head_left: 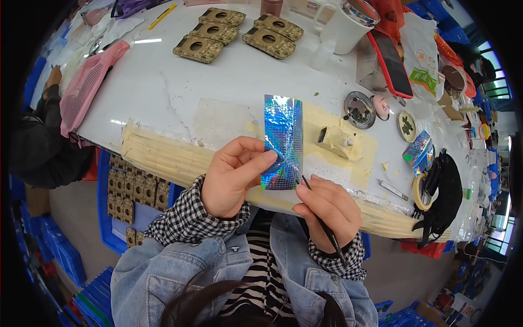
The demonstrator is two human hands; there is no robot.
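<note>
My left hand (234, 173) pinches the left side of a shiny blue holographic sheet (284, 122) between thumb and fingers. A grid of small marks covers the sheet, which is held upright over the table's near edge. My right hand (332, 212) is closed round a slim black pointed tool (330, 233); whether it is tweezers or a brush I cannot tell. Its tip is at the sheet's lower right corner. Just beyond, to the right, a small block wrapped in yellowish tape (340, 143) sits on the taped table top.
Several camouflage-patterned toy tank hulls (218, 32) stand at the back; more fill a blue crate (103, 218) below left. To the right are a round metal dish (359, 109), metal tweezers (393, 189), a tape roll (422, 192) and a red-cased phone (391, 62). Another person's sleeve (49, 128) is at left.
</note>
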